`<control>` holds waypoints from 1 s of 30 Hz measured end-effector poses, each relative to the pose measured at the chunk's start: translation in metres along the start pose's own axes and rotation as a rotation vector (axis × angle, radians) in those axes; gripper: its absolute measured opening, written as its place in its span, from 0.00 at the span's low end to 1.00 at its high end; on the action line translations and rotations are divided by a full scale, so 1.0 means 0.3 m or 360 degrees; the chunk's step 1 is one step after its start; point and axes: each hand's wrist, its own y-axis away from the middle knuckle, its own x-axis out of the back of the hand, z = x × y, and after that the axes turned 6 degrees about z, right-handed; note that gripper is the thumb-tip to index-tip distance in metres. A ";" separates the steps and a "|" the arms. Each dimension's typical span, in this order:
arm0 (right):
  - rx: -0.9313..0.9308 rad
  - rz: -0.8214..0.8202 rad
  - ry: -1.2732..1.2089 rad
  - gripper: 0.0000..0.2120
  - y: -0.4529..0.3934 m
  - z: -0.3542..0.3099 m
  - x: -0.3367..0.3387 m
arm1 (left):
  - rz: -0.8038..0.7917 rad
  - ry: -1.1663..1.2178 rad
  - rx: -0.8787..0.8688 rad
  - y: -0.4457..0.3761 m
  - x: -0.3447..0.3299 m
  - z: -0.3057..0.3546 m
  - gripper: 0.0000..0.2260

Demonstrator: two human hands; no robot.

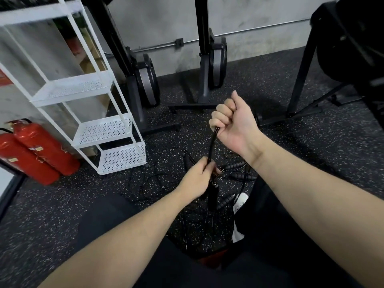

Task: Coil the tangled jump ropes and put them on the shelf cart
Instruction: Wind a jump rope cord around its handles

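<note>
Counts: 2 hands (left hand [196, 179], right hand [232, 119]), 1 white shelf cart [91, 129] with 4 visible tiers, 2 red fire extinguishers [44, 149], 2 upright black machines [145, 80]. Jump rope handles on the floor [233, 165]: at least 3 (the tangle hides the rest).

A bundle of thin black jump-rope cord [211, 145] runs taut between my fists, its black handles [213, 191] hanging just below the lower grip. More thin black ropes [158, 181] lie tangled on the speckled rubber floor beneath, ribbed black foam handles [234, 164] among them. The white perforated-metal shelf cart [116, 129] stands upright at the floor's left, near the tangle.
</note>
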 end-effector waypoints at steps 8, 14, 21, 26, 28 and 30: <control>0.0020 -0.0051 0.1401 0.31 -0.005 0.088 0.129 | 0.0178 0.0479 0.0183 -0.036 0.053 0.036 0.10; -0.0042 -0.0239 0.1849 0.34 0.013 0.207 0.229 | 0.0309 0.0616 0.0256 -0.084 0.093 0.093 0.12; 0.0176 -0.0387 0.2026 0.48 0.012 0.198 0.227 | 0.0555 0.1587 0.0400 -0.124 0.132 0.176 0.10; 0.0214 -0.0263 0.2031 0.28 -0.004 0.204 0.235 | 0.0550 0.0904 0.0243 -0.089 0.138 0.184 0.13; 0.0259 -0.0226 0.1926 0.15 -0.006 0.207 0.236 | 0.0506 0.0749 0.0175 -0.079 0.138 0.193 0.13; 0.0357 -0.0183 0.1697 0.07 -0.009 0.201 0.215 | 0.0439 0.0806 0.0166 -0.070 0.141 0.206 0.12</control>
